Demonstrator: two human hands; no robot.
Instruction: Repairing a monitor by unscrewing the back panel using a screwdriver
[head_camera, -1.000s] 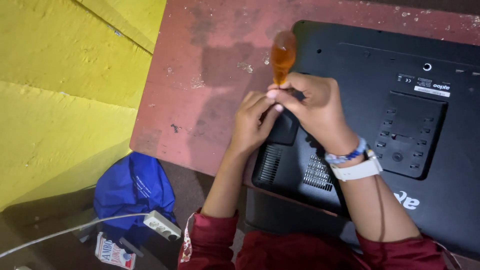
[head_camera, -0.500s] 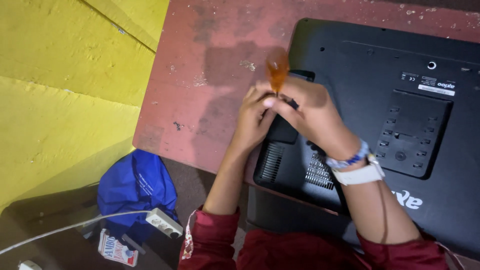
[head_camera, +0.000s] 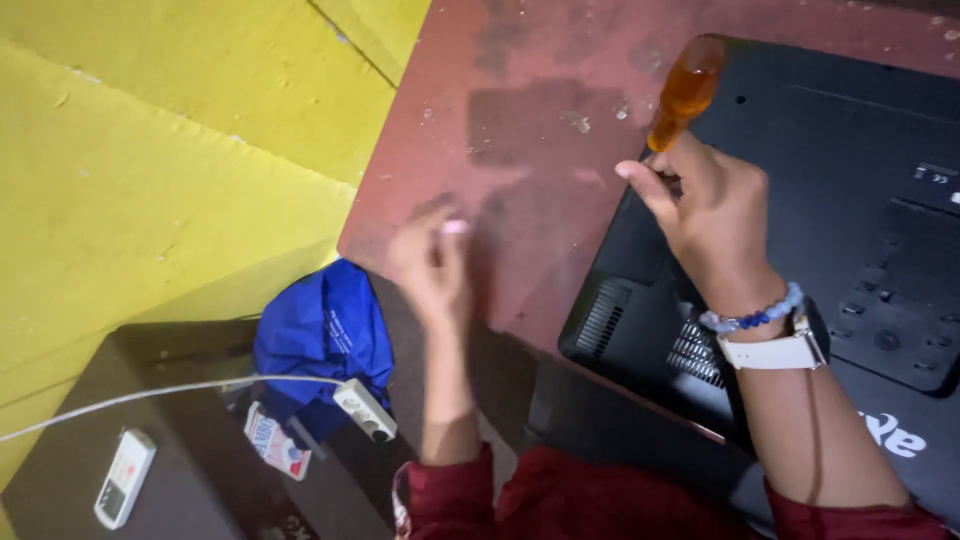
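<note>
Amber and translucent, the plastic handle of a screwdriver (head_camera: 685, 92) stands out above the right hand (head_camera: 712, 208), whose grip is closed round the lower end of the handle. The tool's long axis tilts up and slightly right, away from the person, toward the far edge of the scene; its shaft and tip are hidden behind the fingers, so I cannot tell where they meet the surface. That hand hovers over the near left corner of a large black plastic monitor back (head_camera: 800, 260), lying face down, with vent slots (head_camera: 690, 350) just below the wrist, which wears a white watch strap and a blue bead bracelet (head_camera: 765, 318).

By contrast the left hand (head_camera: 432, 262) is well apart to the left, blurred, over the worn reddish tabletop (head_camera: 520, 130); it appears empty with fingers loosely spread, holding nothing. So the right hand is the one at the tool.

Lower left, off the tabletop, lie a blue cloth bag (head_camera: 320, 335), a white power strip (head_camera: 365, 410) with its cable, and a white remote control (head_camera: 123, 478) on a dark box. Yellow painted wall (head_camera: 180, 150) fills the left.
</note>
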